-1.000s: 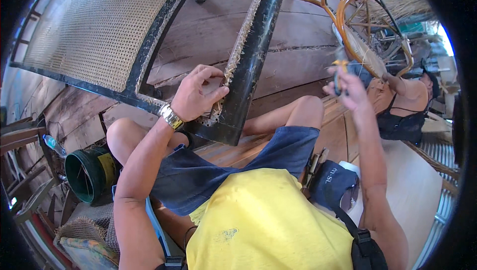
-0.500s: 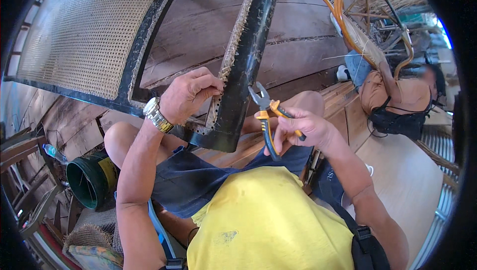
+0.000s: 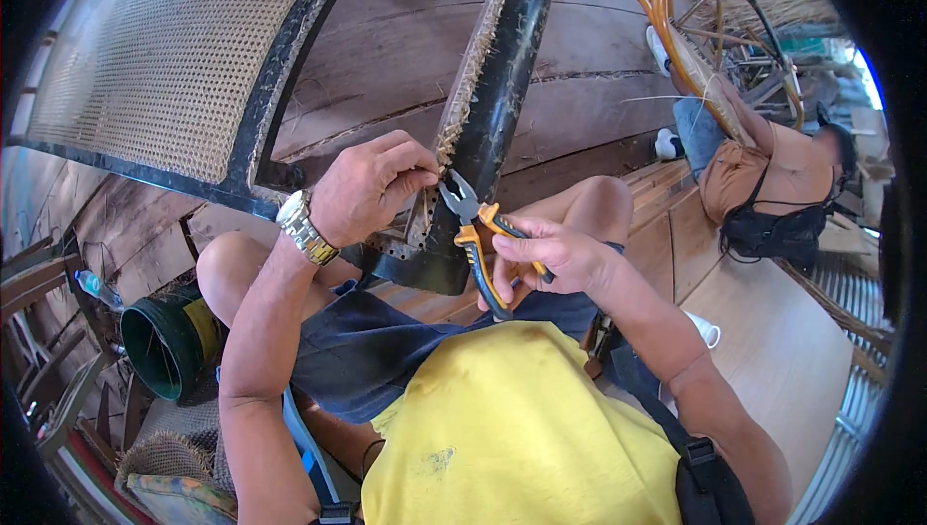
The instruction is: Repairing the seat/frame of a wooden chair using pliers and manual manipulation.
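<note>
Combination pliers (image 3: 467,234) with orange-and-black handles are in my right hand (image 3: 558,256), their handles spread. The jaws reach the inner edge of a black wooden frame (image 3: 505,90), close to my left fingertips. My left hand (image 3: 372,187), with a metal-band watch at the wrist, pinches at the end of the frayed cane strip (image 3: 465,90) along that edge. What lies between its finger and thumb is too small to make out. Bare drilled holes show in the frame just below the fingers. The frame's near end is between my knees.
A woven cane panel (image 3: 183,61) fills the frame's left part. A dark green bucket (image 3: 159,351) stands at the left. At right are a bent rattan chair frame (image 3: 666,3), another person (image 3: 772,172) sitting, a white cup (image 3: 707,330) and a pale board (image 3: 772,351).
My right hand has brought the pliers left, so the jaws now meet the frame's edge beside my left fingers. The left hand stays pinched at nearly the same spot.
</note>
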A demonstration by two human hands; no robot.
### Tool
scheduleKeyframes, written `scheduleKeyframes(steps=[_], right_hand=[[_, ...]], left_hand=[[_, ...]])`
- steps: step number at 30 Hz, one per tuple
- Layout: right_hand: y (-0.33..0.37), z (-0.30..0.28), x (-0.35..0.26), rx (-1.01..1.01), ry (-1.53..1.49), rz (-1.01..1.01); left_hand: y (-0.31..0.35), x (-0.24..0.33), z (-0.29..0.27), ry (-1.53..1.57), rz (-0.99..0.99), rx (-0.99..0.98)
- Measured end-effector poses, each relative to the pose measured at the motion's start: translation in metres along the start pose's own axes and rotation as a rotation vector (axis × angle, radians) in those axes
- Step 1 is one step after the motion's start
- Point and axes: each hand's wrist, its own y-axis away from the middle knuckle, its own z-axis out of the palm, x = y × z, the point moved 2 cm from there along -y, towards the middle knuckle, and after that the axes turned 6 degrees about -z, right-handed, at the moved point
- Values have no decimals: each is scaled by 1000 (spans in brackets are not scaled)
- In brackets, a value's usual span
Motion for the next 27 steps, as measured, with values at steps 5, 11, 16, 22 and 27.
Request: scheduleKeyframes(steps=[5, 11, 16, 22, 27], right_hand=[[-5, 6, 0, 43, -5, -22], [-4, 24, -1, 160, -81, 6], [0, 34, -4, 98, -229, 60], [-4, 33, -3, 153, -163, 41], [-1, 35, 7, 171, -199, -47]], left_hand=[[0, -1, -2, 74, 16, -9], [3, -2, -3, 69, -120, 35], [2, -1, -6, 80, -141, 54], [3, -1, -6, 42, -108, 33], [1, -3, -8, 110, -150, 60]])
